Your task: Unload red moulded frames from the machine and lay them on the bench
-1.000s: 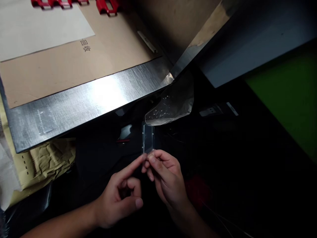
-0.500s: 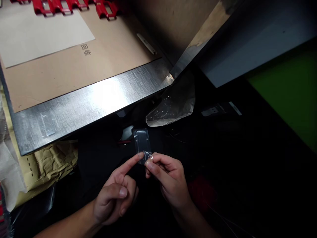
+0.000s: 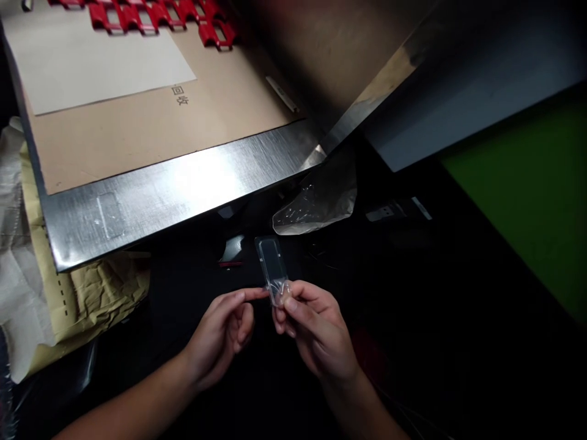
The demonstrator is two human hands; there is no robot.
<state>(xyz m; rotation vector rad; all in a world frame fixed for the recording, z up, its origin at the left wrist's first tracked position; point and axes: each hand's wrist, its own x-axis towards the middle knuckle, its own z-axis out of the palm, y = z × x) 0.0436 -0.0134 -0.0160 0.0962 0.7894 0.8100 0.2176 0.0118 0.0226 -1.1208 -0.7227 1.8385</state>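
A small clear plastic blister tray, long with rounded corners, is held up at a slight tilt below the metal edge. My right hand pinches its lower end between thumb and fingers, where the plastic looks crinkled. From the left, the stretched index finger of my left hand reaches to the tray's lower left edge and appears to touch it. The other fingers of that hand are curled and hold nothing.
A metal-edged bench carries brown cardboard, white paper, red plastic parts and a clear plastic piece. A silvery bag hangs below its corner. Crumpled yellow padded paper lies left.
My left index finger has shifted from the front of the tray to its left edge. The tray now leans slightly to the left in my right hand. The whole view has shifted a little.
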